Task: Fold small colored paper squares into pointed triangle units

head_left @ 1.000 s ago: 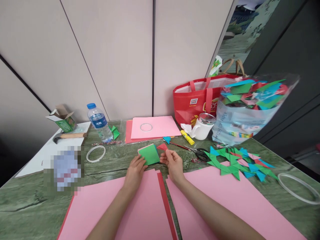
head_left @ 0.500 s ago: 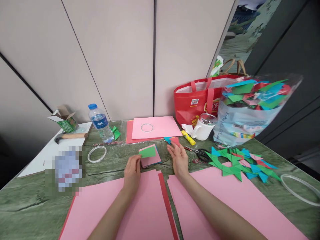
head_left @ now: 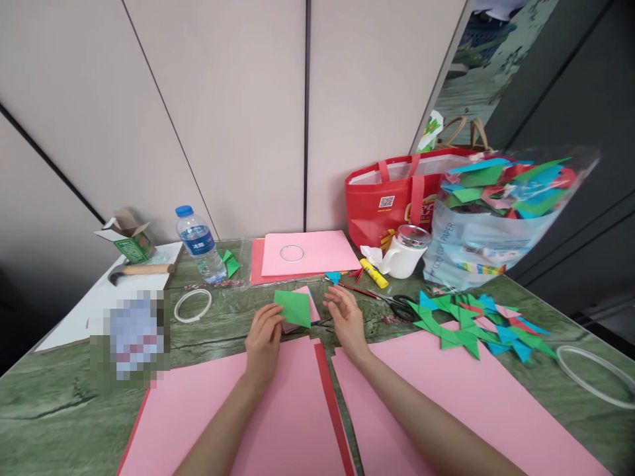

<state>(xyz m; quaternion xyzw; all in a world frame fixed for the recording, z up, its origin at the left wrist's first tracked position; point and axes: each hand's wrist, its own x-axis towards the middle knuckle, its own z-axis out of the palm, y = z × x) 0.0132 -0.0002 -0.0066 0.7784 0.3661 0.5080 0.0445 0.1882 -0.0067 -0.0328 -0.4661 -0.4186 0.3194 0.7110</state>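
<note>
My left hand (head_left: 264,337) pinches the near corner of a green paper square (head_left: 294,307) and holds it lifted and tilted above a small stack of coloured paper squares (head_left: 303,309), whose top sheet is pink. My right hand (head_left: 344,318) hovers just right of the stack, fingers apart, holding nothing. Both hands are above the green marbled table (head_left: 223,324), at the far edge of the large pink sheets (head_left: 278,410). A small blue folded piece (head_left: 332,276) lies beyond my right hand.
Folded green, blue and pink paper triangles (head_left: 471,324) lie at right beside scissors (head_left: 397,304). Behind are a glue stick (head_left: 373,272), white mug (head_left: 401,251), clear bag of paper pieces (head_left: 496,211), red tote bag (head_left: 391,198), water bottle (head_left: 198,243), tape rings (head_left: 191,304) and a hammer (head_left: 139,270).
My left hand peeled the green square off the stack and lifted it. My right hand set the red folded piece down near the blue one and drew back toward the stack.
</note>
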